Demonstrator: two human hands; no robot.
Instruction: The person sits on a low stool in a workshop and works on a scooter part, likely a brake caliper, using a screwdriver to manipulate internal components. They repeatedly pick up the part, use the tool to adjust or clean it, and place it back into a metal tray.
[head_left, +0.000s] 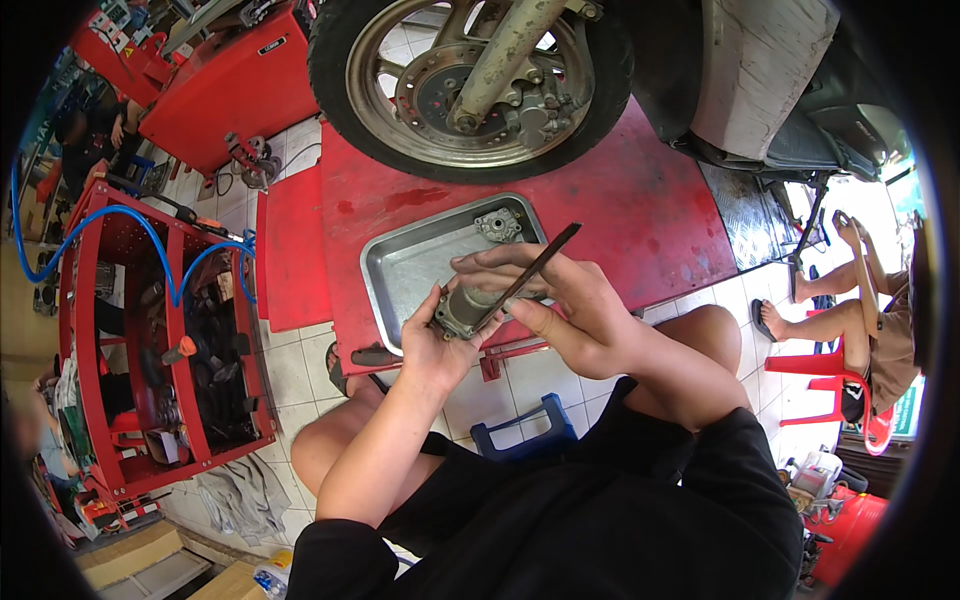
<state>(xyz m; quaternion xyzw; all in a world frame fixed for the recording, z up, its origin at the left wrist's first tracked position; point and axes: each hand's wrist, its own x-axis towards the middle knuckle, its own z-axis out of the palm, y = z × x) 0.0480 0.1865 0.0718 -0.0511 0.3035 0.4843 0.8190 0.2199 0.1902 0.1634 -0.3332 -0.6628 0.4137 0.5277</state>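
My left hand cradles a small metal housing with a flanged end, over the near edge of a shallow metal tray. Across the housing runs a long, thin, dark flat strip, perhaps a scraper or a blade. My right hand pinches this strip between thumb and fingers, its lower end against the housing. Those fingers reach over the housing and hide part of it. A second metal part, with holes round its edge, lies in the tray's far right corner.
The tray stands on a red lift platform. Beyond it is a motorcycle's front wheel. At left stands a red tool cart with a blue hose. A blue stool is below; another person sits on a red chair at right.
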